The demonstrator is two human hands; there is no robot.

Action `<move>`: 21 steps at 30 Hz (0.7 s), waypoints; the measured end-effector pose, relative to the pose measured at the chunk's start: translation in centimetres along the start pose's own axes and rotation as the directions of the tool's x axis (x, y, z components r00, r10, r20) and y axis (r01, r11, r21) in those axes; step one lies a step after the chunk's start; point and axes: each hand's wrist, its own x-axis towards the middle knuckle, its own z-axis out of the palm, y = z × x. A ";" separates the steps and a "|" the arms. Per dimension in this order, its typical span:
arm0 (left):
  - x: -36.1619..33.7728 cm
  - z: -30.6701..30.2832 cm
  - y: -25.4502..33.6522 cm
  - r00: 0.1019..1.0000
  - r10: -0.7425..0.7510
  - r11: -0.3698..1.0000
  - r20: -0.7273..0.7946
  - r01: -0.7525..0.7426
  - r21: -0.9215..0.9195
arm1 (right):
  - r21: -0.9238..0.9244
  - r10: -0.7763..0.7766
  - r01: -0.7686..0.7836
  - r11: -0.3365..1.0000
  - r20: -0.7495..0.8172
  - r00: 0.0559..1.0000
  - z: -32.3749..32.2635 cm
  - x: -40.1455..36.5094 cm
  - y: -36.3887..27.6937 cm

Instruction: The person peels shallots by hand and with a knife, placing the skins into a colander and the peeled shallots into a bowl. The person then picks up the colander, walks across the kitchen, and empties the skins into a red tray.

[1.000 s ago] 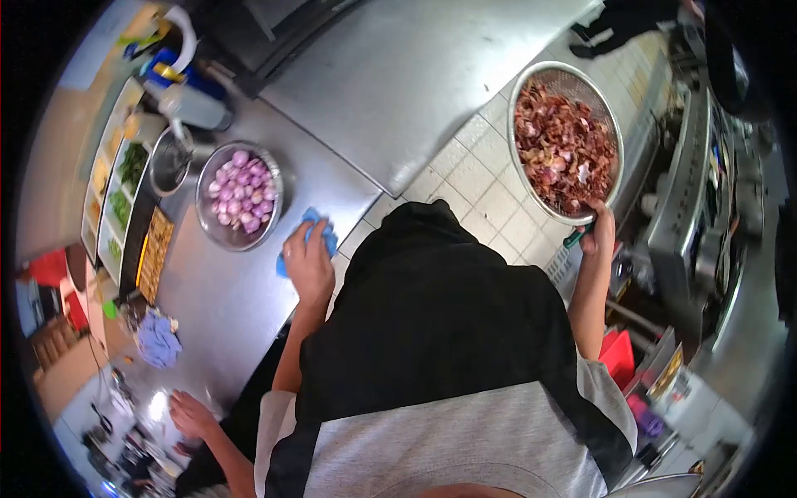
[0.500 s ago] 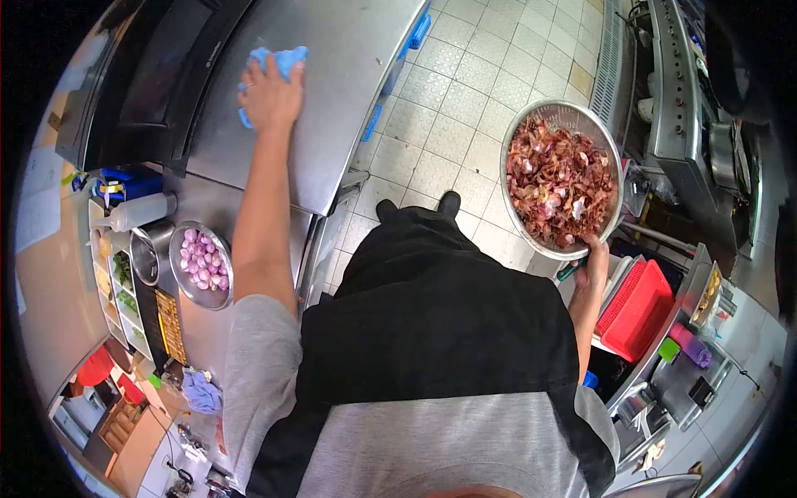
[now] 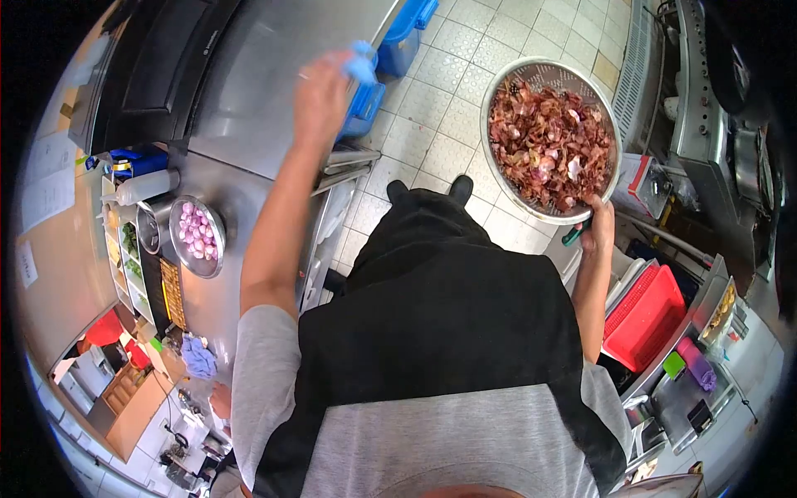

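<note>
My left hand, slightly blurred, is closed on a blue cloth at the edge of the steel counter. Part of the cloth sticks out past the fingers over the side. At the right, my right hand grips the rim of a perforated metal colander, tilted and held above the floor. Reddish-brown onion skins fill it. A green handle shows beside the right fingers; whatever it belongs to is hidden.
A steel bowl of peeled shallots stands on the left counter by a squeeze bottle. Blue bins sit beside the counter. Red baskets and a stove are on the right. Another person's hand shows lower left.
My left hand and the blue cloth have moved right across the counter to its edge. The colander has risen slightly in view and moved a little left, still in my right hand.
</note>
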 end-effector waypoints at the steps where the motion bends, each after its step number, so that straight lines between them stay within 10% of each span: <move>1: 1.3 0.1 -1.1 0.993 -0.105 0.984 -0.048 0.111 0.141 | -0.023 0.014 -0.014 1.000 0.007 1.000 -0.3 0.1 0.1; 6: 2.5 3.9 -1.8 0.997 -0.038 0.877 -0.061 0.062 0.476 | -0.034 0.027 -0.028 0.999 -0.020 0.999 -0.9 0.3 0.6; 8: 0.8 4.0 0.9 0.934 0.177 0.982 0.310 -0.188 0.006 | -0.029 0.043 -0.044 0.999 -0.032 0.999 -1.2 0.2 1.1; 11: -1.4 2.1 5.0 0.934 0.076 0.992 0.349 -0.037 -0.118 | -0.031 0.066 -0.068 0.997 -0.057 0.996 -1.8 0.7 1.9; 15: -1.8 -4.5 1.6 0.984 -0.180 0.970 -0.007 0.179 0.162 | -0.057 0.065 -0.072 0.996 -0.108 0.992 -3.1 0.8 3.8; 17: -1.3 -6.7 1.6 0.986 -0.151 0.661 -0.066 0.150 0.735 | -0.068 0.082 -0.090 0.994 -0.113 0.990 -3.5 1.5 4.2; 21: -2.3 -2.7 6.5 0.978 -0.187 0.949 -0.090 0.204 0.241 | -0.018 0.088 -0.093 0.996 -0.172 0.981 -4.0 3.4 7.3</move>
